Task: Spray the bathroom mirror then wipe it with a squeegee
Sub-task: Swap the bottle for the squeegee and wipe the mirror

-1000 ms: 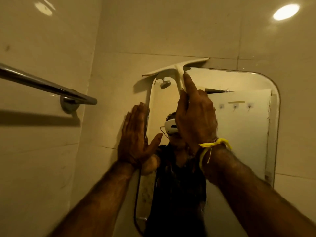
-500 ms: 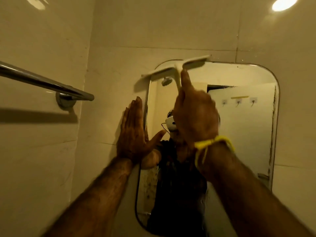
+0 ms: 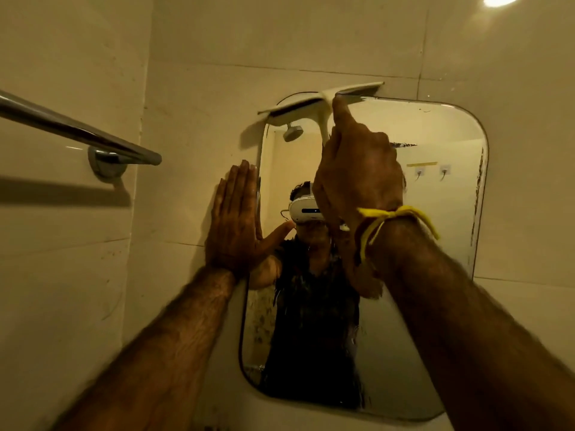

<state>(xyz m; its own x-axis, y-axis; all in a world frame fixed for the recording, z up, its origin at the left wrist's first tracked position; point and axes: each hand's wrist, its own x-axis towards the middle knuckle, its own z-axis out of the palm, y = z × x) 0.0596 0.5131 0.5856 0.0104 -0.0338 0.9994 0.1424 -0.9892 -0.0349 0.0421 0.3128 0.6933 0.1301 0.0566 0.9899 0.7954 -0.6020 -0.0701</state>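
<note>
The squeegee (image 3: 320, 99) sits tilted at the mirror's (image 3: 404, 244) top edge, upper centre of the frame, its handle clasped in the right hand (image 3: 357, 175). The left hand (image 3: 236, 219), flat and empty, braces at the mirror's left edge. Wiping looks underway; next probably calls for a steady downward pull.

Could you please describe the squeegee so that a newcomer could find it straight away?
Find the rounded mirror on the tiled wall. Along its top edge lies the squeegee, held by the right hand. It is the only pale T-shaped tool there.
</note>
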